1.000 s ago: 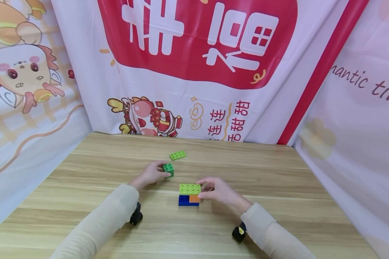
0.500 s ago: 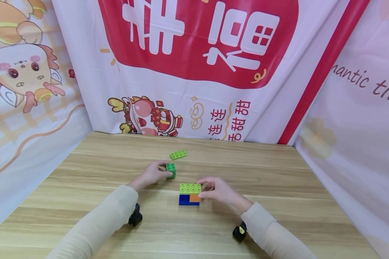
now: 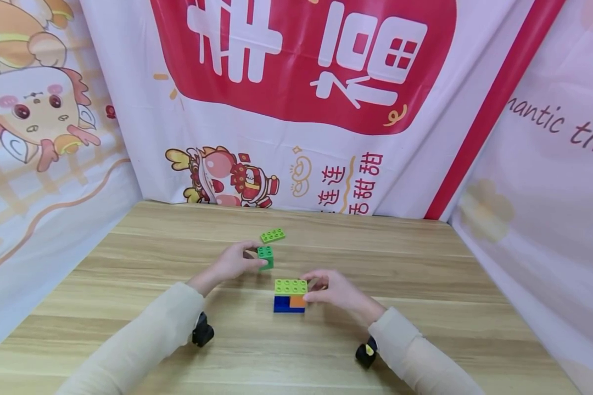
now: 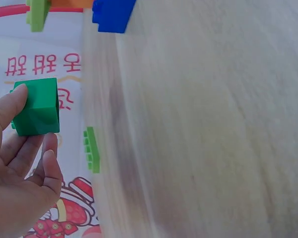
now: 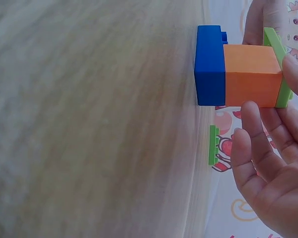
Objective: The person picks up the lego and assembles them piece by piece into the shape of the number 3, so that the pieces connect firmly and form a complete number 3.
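Note:
My left hand (image 3: 233,262) pinches a green building block (image 3: 265,257) between thumb and fingers, its studs facing up in the head view. In the left wrist view the thumb lies against one side of the green block (image 4: 37,106). Right of it stands a stack: a blue brick (image 3: 283,304) at the bottom, an orange brick (image 5: 251,74) on its right half, and a lime plate (image 3: 290,287) across the top. My right hand (image 3: 335,294) holds this stack at its right end, thumb on the lime plate's edge in the right wrist view. A gap shows under the lime plate beside the orange brick.
A loose lime plate (image 3: 273,235) with studs up lies on the wooden table (image 3: 400,252), behind the green block. Printed cloth (image 3: 296,115) hangs along the back and both sides of the table.
My left hand has moved a little to the right with the green block, bringing it nearer the stack. The right hand and the stack stay almost where they were.

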{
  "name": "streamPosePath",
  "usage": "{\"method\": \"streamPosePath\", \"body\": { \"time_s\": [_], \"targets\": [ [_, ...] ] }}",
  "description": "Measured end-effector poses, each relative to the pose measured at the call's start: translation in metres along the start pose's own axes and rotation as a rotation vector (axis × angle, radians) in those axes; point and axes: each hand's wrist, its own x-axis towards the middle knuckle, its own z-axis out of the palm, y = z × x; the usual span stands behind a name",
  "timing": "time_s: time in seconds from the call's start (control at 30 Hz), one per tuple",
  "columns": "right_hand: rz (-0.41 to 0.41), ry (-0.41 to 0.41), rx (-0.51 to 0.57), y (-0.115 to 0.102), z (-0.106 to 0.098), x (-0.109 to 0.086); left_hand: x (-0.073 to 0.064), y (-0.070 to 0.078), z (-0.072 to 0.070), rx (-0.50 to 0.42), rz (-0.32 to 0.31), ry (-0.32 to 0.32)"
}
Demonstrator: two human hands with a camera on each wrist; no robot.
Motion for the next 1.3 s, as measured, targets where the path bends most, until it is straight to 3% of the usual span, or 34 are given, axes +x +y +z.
{"method": "streamPosePath", "body": {
  "time_s": [0.73, 1.0, 1.3],
  "targets": [
    [-0.013, -0.009, 0.002, 0.003, -0.001, -0.001, -0.016, 0.05, 0.016, 0.027, 0.125, -0.073],
    [-0.026, -0.006, -0.014, 0.002, 0.0, -0.002, -0.02, 0.055, 0.029, -0.008, 0.306, -0.129],
    [-0.034, -0.014, 0.015, -0.015, 0.0, -0.007, -0.026, 0.051, 0.043, 0.003, 0.297, -0.152]
  ]
}}
